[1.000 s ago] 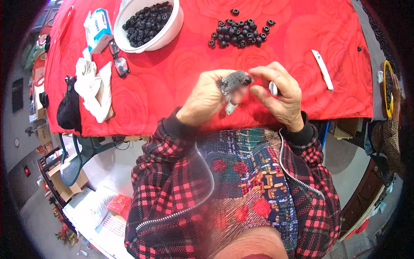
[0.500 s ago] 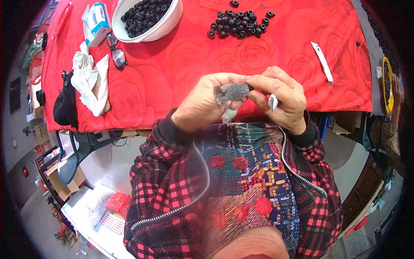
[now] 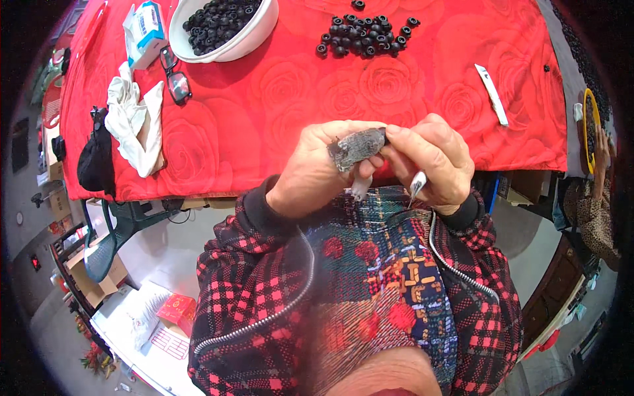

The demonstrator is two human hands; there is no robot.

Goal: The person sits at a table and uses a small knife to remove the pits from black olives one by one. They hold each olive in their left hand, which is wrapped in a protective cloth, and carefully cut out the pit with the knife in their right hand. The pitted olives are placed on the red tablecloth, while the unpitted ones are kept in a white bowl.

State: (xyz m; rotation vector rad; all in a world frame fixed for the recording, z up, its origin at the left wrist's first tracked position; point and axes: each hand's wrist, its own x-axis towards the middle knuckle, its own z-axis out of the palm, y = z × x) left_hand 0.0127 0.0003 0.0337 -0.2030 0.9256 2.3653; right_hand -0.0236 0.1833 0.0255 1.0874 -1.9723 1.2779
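In front of my chest, both hands meet at the table's near edge. My left hand is closed, with a worn grey, rough-textured cover over its thumb. A small dark part, mostly hidden, sits at that thumb's end between the fingertips of both hands. My right hand pinches there with thumb and forefinger. Tucked in its other fingers is a white-handled tool with a thin pointed tip facing down. A small pale greyish piece shows under my left hand, perhaps another finger cover.
On the red rose-patterned tablecloth stand a white bowl of black ring-like parts and a loose heap of the same parts. Glasses, a tissue pack, white cloth and a white strip lie around.
Both hands have come slightly down and nearer to my body. The grey-covered thumb has tilted, and the tool in my right hand now points its thin tip downward.
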